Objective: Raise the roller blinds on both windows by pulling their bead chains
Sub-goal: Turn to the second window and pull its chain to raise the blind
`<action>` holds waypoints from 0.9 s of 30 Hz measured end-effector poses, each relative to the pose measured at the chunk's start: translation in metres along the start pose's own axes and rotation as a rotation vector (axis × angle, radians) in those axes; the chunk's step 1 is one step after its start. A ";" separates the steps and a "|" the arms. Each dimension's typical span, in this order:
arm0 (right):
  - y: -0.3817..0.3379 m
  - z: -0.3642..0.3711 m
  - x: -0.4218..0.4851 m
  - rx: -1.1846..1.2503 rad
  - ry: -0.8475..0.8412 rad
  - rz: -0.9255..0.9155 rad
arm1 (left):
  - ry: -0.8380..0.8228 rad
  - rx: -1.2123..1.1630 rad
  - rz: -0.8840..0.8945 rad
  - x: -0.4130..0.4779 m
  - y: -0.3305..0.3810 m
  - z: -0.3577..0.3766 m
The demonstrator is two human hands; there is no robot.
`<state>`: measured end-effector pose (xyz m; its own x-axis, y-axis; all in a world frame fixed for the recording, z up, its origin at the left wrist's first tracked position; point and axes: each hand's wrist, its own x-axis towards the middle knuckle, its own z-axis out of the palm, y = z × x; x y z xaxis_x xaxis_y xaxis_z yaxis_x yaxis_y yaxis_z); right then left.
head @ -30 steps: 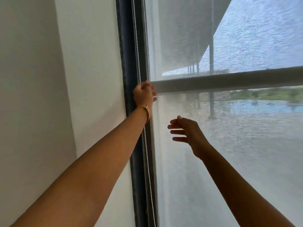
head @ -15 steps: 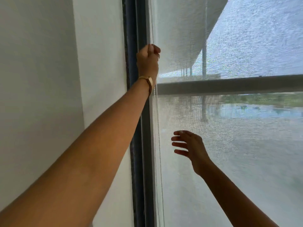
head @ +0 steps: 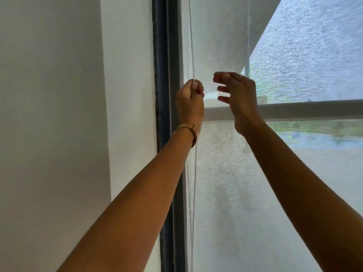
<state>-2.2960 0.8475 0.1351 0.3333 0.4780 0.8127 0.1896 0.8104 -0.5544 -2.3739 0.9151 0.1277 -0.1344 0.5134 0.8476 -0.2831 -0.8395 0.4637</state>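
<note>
Both arms are stretched up toward the window, and nothing here holds or contains anything; it is all flat wall, frame and fabric. The left hand (head: 189, 101) is curled into a fist around the bead chain (head: 192, 46), which runs straight up from the knuckles toward twelve o'clock and hangs down again below the wrist, past a thin bracelet (head: 191, 130). The right hand (head: 238, 97) sits just beside it at three o'clock, fingers spread and slightly bent, gripping nothing and clear of the chain. The roller blind (head: 245, 193), a pale see-through mesh, covers the glass from top to bottom of what I can see. The dark window frame (head: 167, 55) stands at the chain's nine o'clock, with the white wall (head: 59, 114) beyond it. A horizontal bar (head: 314, 110) shows through the fabric, crossing behind both hands. To the right the blind lies open and unobstructed.
</note>
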 end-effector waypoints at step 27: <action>0.069 0.044 -0.008 -0.004 -0.173 0.050 | -0.345 0.229 -0.620 -0.214 -0.116 -0.085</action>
<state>-2.3263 0.9142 0.0983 0.1782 0.5695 0.8025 0.1808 0.7827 -0.5956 -2.3929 0.9173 -0.1294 0.3016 0.8516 0.4287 0.0001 -0.4496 0.8932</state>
